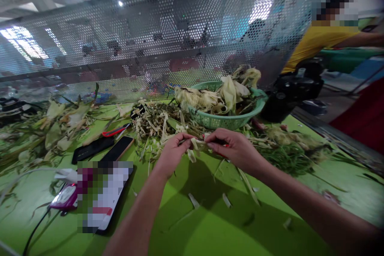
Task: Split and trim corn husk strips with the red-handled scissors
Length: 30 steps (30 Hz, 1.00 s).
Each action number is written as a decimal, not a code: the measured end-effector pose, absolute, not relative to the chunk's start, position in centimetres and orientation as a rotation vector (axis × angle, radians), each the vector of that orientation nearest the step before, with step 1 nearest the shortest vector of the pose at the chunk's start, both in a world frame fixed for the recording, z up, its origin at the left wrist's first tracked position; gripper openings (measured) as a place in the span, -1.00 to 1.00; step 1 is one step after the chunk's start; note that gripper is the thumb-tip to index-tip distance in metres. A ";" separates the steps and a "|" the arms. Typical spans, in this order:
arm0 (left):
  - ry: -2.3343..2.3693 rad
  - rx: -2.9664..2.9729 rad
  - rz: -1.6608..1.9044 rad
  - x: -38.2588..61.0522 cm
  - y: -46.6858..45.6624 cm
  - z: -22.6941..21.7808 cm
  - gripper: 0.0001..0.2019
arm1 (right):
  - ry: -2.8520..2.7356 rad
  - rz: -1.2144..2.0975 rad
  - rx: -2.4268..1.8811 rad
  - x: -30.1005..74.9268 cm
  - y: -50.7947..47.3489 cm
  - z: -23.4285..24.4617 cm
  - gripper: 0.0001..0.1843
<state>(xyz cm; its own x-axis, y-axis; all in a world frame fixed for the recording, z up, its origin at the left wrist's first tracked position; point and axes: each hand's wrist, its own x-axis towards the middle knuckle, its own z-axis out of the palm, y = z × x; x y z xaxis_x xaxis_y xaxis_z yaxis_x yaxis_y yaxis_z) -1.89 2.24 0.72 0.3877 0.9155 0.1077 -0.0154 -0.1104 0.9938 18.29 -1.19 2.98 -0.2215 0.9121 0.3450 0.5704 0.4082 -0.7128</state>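
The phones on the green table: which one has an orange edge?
The dark phone lying just right of the all-black phone, on the side of the left hand; its neighbour shows no orange.

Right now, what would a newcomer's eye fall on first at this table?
First, the two hands at the centre: the left hand and right hand pinch a pale plant strip between them, above the bright green table. Just behind them stands a green basket heaped with pale husks. A dark phone lies to the left among scattered leaves.
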 end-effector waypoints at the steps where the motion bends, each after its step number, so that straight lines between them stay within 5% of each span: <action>1: 0.858 1.457 0.983 -1.9 2.2 0.8 -0.81 | -1.922 0.561 -1.260 18.3 -1.2 3.0 -0.87; 30: 0.979 1.730 0.884 -1.3 1.7 1.1 -0.82 | -2.015 0.239 -1.299 16.6 -2.0 2.4 -0.86</action>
<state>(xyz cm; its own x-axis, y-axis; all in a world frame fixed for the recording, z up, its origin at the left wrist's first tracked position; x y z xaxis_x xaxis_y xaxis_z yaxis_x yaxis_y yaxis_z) -1.30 1.68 1.06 0.4235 0.8956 0.1365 0.2269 -0.2508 0.9411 16.58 -1.97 2.44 -0.2365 0.8526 0.4659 0.7201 0.4758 -0.5050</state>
